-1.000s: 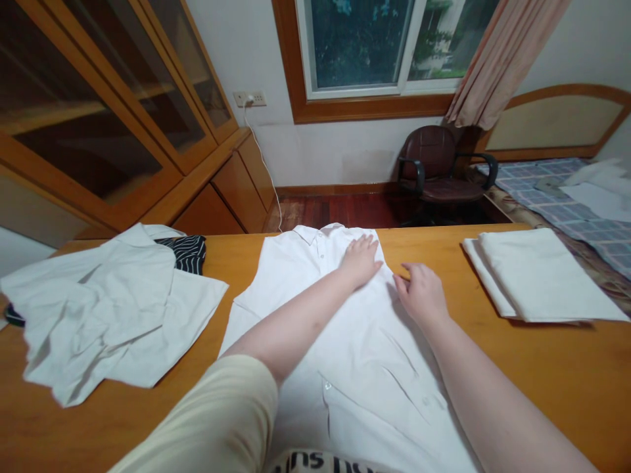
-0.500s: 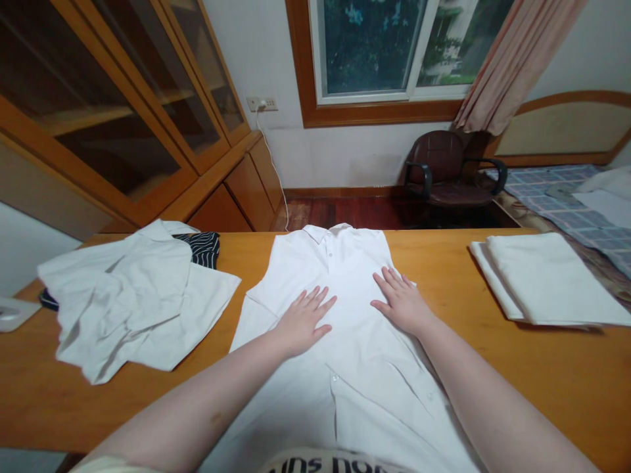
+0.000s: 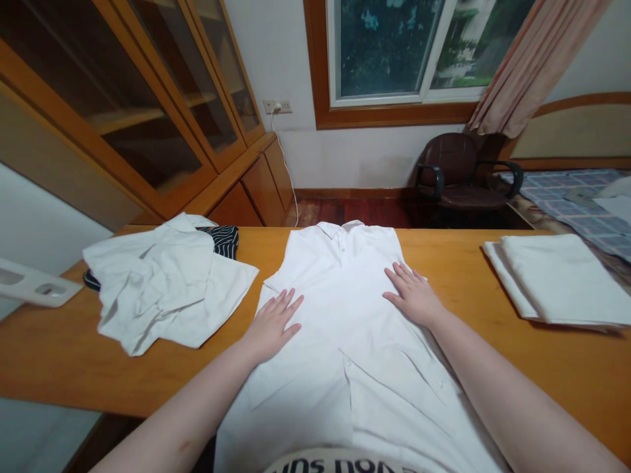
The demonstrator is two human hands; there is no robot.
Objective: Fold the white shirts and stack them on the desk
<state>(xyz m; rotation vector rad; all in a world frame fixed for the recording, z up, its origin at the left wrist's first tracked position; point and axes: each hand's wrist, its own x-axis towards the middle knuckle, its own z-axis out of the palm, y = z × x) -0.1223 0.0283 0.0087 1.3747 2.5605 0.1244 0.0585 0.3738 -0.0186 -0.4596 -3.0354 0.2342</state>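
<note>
1. Wooden surface fills the foreground of a bedroom, with a glass-fronted cabinet to the left, a window ahead, and a dark chair on the floor beyond the far edge.
2. White shirt lies spread flat in the middle of the surface, collar toward the window, button front facing up.
3. Left hand rests palm down on the shirt's left side, its grip fully open, fingers spread, holding nothing.
4. Right hand lies flat on the shirt's right side, its grip likewise open and empty, fingers pointing toward the collar.
5. Crumpled white clothes sit in a heap to the left, over a striped garment.
6. Folded white stack lies to the right, well apart from the shirt.
</note>
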